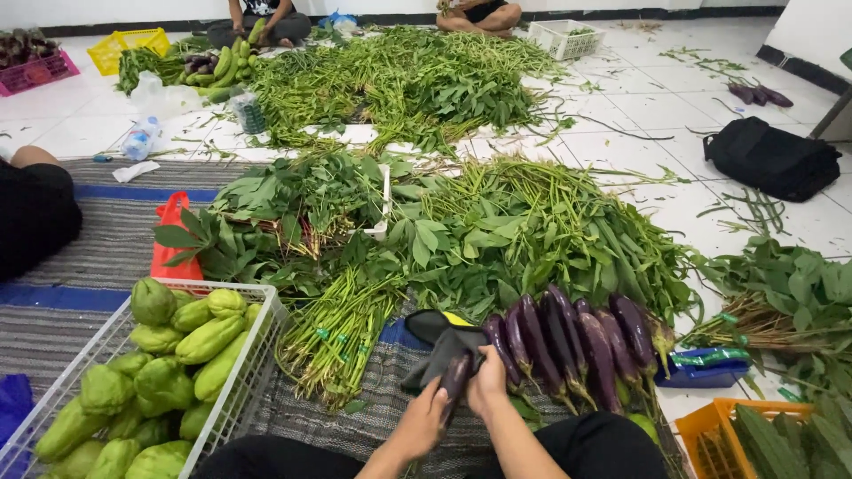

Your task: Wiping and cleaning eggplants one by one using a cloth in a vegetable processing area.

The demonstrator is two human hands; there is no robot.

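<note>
Head view: both hands (457, 399) grip an eggplant (457, 374) beside leafy greens (497, 231).

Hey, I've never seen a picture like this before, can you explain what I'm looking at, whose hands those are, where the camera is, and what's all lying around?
There is one picture, taken by a camera worn on a person's head, looking down at their own two bare hands. No machine is involved. The left hand and the right hand together hold a long dark purple eggplant, next to a dark grey cloth. Beside them lies a row of more purple eggplants on a striped grey woven mat. To the left stands a white plastic crate full of pale green chayote squashes. Bundles of leafy green stalks cover the floor beyond. Other people sit at the far end.
</note>
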